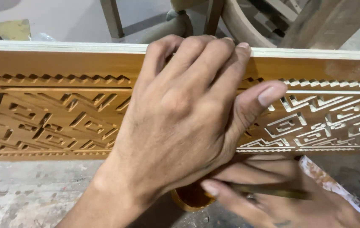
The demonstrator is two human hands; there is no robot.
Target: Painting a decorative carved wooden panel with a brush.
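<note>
A long carved wooden panel stands on its edge across the view. Its left part is stained orange-brown, and the carved lines on its right part look pale. My left hand grips the panel's top edge, fingers curled over the rim and thumb stretched out to the right. Below it, my right hand holds a thin dark brush handle. The handle's tip points into a small round container of brown stain, which is partly hidden under my left wrist. The brush's bristles are hidden.
The panel rests on a stained concrete floor. Behind it stand bare wooden furniture legs and a curved wooden piece. A pale, paint-marked strip lies on the floor at the lower right.
</note>
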